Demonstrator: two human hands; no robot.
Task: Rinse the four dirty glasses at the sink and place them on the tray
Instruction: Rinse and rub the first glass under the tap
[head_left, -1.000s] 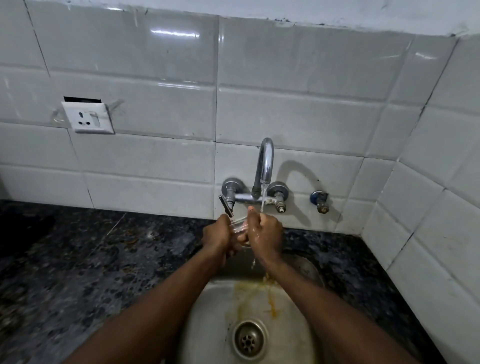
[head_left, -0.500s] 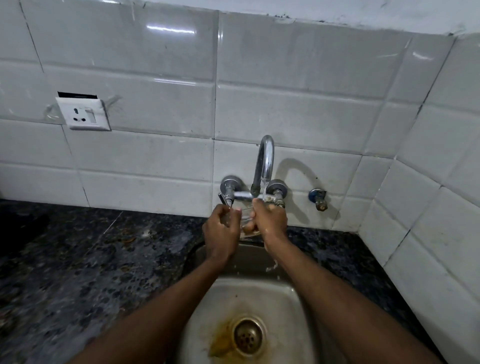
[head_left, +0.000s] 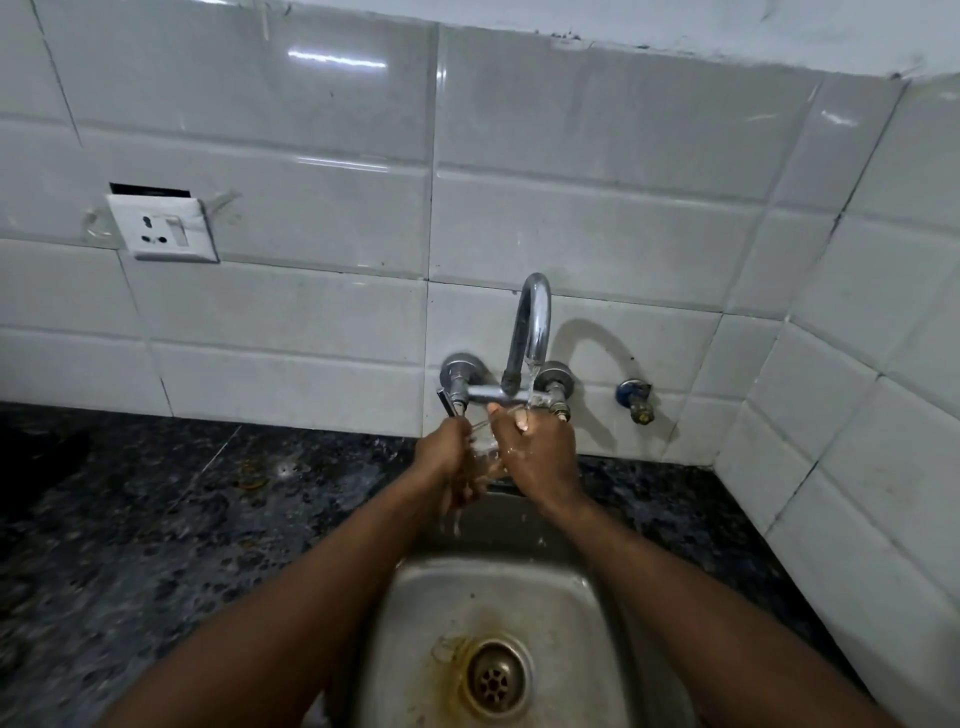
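Rinsing is the step in hand: one glass (head_left: 484, 442) is held at the far edge of the sink (head_left: 574, 618), directly under the tap (head_left: 531, 322). The left hand (head_left: 445, 460) grasps the glass from the left with curled fingers. The right hand (head_left: 537, 454) closes on it from the right, and the stream lands on its fingers (head_left: 522, 426) at the rim. Most of the glass is hidden between the hands. Water drips from the left hand toward the drain (head_left: 493, 680). The next move likely calls for tipping the glass to empty it, then carrying it to the tray with a firm hold, since wet glass slips. Neither the tray nor the other glasses are in view, so progress cannot be judged.
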